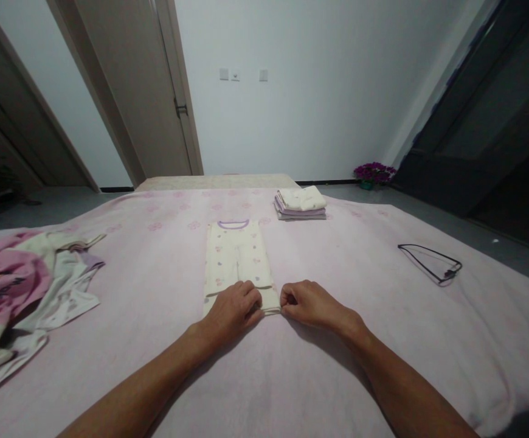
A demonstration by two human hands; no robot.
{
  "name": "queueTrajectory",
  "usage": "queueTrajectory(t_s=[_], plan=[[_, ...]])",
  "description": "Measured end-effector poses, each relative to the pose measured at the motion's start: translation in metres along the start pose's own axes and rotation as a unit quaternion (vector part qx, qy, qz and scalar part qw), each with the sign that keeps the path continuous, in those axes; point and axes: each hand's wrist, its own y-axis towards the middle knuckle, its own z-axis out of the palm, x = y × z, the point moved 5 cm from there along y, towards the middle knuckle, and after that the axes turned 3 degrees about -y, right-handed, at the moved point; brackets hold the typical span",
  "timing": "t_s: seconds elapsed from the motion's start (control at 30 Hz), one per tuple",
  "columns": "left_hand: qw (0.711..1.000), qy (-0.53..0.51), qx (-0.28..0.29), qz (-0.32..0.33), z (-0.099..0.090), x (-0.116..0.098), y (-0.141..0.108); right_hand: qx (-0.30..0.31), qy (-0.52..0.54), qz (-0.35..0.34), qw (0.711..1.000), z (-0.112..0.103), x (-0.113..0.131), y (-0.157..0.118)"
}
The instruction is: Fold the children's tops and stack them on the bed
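Working with left grip (235, 304) and right grip (307, 303) at the near end of a cream garment (235, 261), laid out in the middle of a pale pink cloth (155, 316) printed with faint flowers. Folded to a long rectangle, neck to the far side, with purple trim (233, 227) round the collar, small pink and grey motifs scattered over the front, and a line running lengthwise near the middle. Ending in a hem short of the near end, with another cream layer reaching out from under it. Resting left grip on that near end from the left, fingers curled down to the edge; cannot tell whether any fabric is pinched there. Holding the near right corner in right grip, closed with thumb against bent fingers, just beside left grip but not touching it. Stacked neatly at far right, apart from the garment: folded clothes (301, 204), cream on top, purple and grey beneath. Heaped loosely at left, well apart from left grip: crumpled clothes (13, 277) in pink, cream and white. Lying by itself to the right, near the cloth's edge: a thin black frame (450, 274), too unclear to name for certain. Visible beyond, on the far side: a pale board (219, 181), a wooden door (127, 73) at left, a white wall (328, 97), and purple flowers (374, 172) low at far right.
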Motion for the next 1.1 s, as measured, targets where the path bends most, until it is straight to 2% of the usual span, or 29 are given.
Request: queueTrajectory(t_s=[0.27,0.43,0.63,0.9,1.1], plan=[[1.000,-0.009,0.005,-0.010,-0.001,-0.002,0.001,0.005,-0.087,0.026,0.996,-0.001,0.009,-0.005],[0.999,-0.008,0.025,-0.032,-0.003,-0.003,0.005,0.030,-0.035,0.033,0.998,-0.002,0.004,-0.004],[0.998,0.008,0.028,-0.054,0.000,-0.008,0.013,0.027,-0.001,0.007,1.000,-0.003,0.000,-0.004],[0.998,0.001,0.005,-0.070,0.003,-0.007,0.012,0.002,-0.073,-0.006,0.997,-0.002,0.007,-0.005],[0.995,0.023,-0.003,-0.093,0.004,-0.008,0.013,0.012,-0.091,-0.007,0.996,0.001,0.006,-0.003]])
